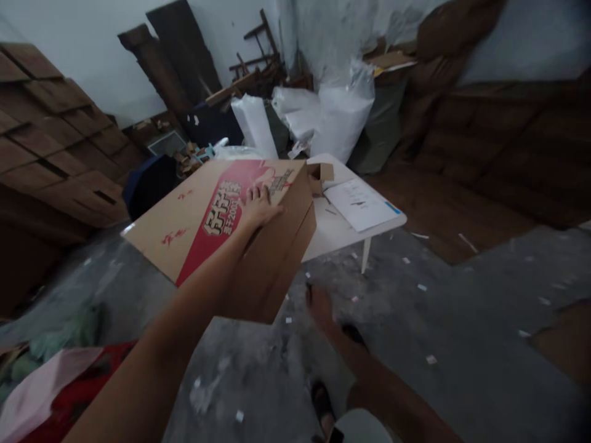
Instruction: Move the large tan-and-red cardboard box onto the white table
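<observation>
A large brown cardboard box (pixel 198 184) with a red band and printed characters stands at the near edge of a white table, part of it jutting out over the floor. My left hand (pixel 262 208) lies on its top near the right edge, fingers spread and gripping nothing. Lower down, to the right of the box, hangs my right hand (pixel 319 303), apart from box and table. It is dim and blurred, so its fingers cannot be made out, nor whether anything is in them.
On the white table (pixel 318 246) lie a sheet of paper (pixel 362 206) and a small open carton (pixel 321 175). White plastic-wrapped rolls (pixel 339 117) stand behind. Stacked cartons (pixel 60 135) line the left side. Paper scraps litter the floor, and a red and pink bundle (pixel 69 381) is at lower left.
</observation>
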`<state>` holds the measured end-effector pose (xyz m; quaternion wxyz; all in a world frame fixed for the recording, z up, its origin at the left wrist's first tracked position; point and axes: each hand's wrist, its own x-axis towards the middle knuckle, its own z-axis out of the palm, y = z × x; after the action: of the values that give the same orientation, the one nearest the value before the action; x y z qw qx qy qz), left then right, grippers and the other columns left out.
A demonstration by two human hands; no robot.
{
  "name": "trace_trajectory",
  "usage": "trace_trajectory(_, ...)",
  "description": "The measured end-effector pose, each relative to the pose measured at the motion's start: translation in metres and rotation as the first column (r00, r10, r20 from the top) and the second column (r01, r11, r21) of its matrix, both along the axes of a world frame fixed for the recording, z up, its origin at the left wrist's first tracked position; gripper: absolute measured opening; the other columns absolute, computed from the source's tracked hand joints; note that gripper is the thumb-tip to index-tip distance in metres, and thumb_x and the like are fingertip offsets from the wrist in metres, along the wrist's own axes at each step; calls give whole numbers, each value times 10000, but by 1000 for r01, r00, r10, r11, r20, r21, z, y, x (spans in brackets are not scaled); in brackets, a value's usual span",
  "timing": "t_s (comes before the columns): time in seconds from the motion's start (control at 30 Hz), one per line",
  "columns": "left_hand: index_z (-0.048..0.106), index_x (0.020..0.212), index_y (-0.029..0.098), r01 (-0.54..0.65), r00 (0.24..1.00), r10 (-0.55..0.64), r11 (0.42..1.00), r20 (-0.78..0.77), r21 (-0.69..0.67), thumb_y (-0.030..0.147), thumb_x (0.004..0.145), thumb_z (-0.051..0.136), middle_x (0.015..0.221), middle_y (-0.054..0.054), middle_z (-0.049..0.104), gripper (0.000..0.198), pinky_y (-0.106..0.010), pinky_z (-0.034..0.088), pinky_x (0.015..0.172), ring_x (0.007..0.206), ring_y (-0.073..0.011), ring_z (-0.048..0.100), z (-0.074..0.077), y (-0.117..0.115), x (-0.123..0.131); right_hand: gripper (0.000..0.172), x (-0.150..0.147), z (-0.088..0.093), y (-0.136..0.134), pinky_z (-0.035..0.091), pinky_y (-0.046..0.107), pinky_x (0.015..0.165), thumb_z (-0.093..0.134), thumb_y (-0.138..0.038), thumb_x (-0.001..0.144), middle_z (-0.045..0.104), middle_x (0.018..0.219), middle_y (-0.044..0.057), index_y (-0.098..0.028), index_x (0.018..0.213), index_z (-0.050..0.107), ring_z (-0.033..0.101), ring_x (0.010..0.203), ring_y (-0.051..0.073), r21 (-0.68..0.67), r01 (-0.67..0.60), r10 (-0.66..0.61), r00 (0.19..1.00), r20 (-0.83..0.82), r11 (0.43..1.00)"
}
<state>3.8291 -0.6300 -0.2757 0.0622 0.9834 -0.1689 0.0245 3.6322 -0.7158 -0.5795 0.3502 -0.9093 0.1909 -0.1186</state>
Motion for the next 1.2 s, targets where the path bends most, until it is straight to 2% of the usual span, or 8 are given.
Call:
trace_trajectory(0.2,141,1588,154,-28,1000,27,1000,14,11,769,839,291,1656,-135,84,980,-628,84,1194,1532,-327,56,6,-7,5,404,186,48,-159,459,368,799,352,-128,911,608,1143,288,37,1238,525,640,1016,308,83,173,-171,985,-31,981)
trace_trajectory(0.33,129,1590,178,-47,999,47,999,-7,16,736,865,332,1663,-87,56,936,-583,62,1217,1538,-284,50,8,-14,8,478,248,57,-186,423,451,1020,493,-174,866,564,1319,268,-32,1320,527,524,1272,332,141,28,-32,999,26,990)
trace_trajectory(0.43,140,1589,207,-56,998,57,998,-14,15,738,857,383,1663,-76,62,936,-577,62,1220,1538,-286,49,10,-17,12,542,266,55,-178,394,361,1102,514,-340,893,532,1421,147,-129,1392,498,489,1326,230,306,-196,104,951,292,932)
trace_trajectory(0.53,145,1588,207,-54,999,54,998,-2,39,754,851,394,1661,-99,81,951,-562,74,1226,1535,-295,73,9,-18,19,543,271,55,-176,435,400,1067,531,-461,859,615,1314,135,-139,1293,584,567,1220,250,485,-287,58,899,434,826)
trace_trajectory(0.67,136,1588,184,-30,999,31,998,-17,50,774,826,423,1662,-112,95,1005,-546,98,1231,1529,-311,103,9,-19,24,538,273,58,-185,439,420,1038,583,-559,821,647,1244,126,-168,1187,638,580,1166,264,576,-288,38,913,406,765)
trace_trajectory(0.93,138,1591,222,-23,999,24,999,-31,29,764,823,424,1660,-91,131,983,-506,83,1243,1533,-295,92,14,-27,27,386,284,64,-200,445,327,882,538,-521,839,623,978,87,-160,955,610,573,945,205,599,-286,-2,902,432,748)
trace_trajectory(1.1,147,1591,227,-50,998,52,997,-32,50,760,813,437,1664,-71,120,987,-497,128,1245,1533,-293,97,15,-31,28,371,304,63,-211,388,269,738,519,-544,833,487,745,-2,-185,742,494,461,753,150,582,-373,103,891,443,723)
trace_trajectory(1.2,115,1594,254,-52,997,55,996,-53,71,741,826,439,1666,-39,106,965,-496,117,1248,1535,-282,91,17,-32,29,408,302,66,-221,364,239,675,561,-581,827,455,714,-22,-184,758,494,432,716,129,623,-440,177,881,438,646)
